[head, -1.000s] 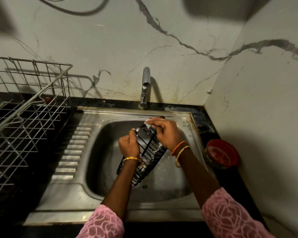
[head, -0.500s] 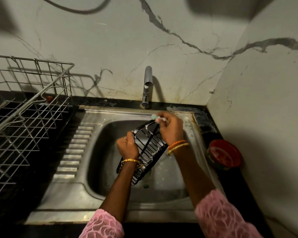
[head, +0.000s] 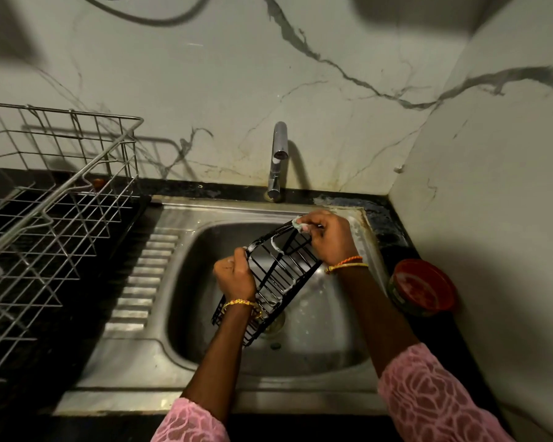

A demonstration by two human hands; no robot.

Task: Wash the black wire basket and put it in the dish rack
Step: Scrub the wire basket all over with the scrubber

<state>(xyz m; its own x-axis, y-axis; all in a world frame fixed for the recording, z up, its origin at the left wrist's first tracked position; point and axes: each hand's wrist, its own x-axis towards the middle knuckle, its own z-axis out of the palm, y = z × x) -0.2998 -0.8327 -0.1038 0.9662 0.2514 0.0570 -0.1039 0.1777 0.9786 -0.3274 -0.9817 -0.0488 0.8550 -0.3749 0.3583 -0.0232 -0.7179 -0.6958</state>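
Left hand [head: 235, 275] was closed around the left edge of the black wire basket [head: 273, 275], held tilted over the sink [head: 173, 314]. Right hand [head: 328, 239] pinched a soapy scrubber [head: 299, 223] against its far rim. Dish rack [head: 45, 218] stood left, apart.

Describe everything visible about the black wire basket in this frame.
The black wire basket is a shallow tray of thin dark metal bars with a solid rim, streaked with white suds. It is held tilted over the sink basin, far end raised. The left hand grips its left rim; the right hand presses a small pale scrubber on its top corner.
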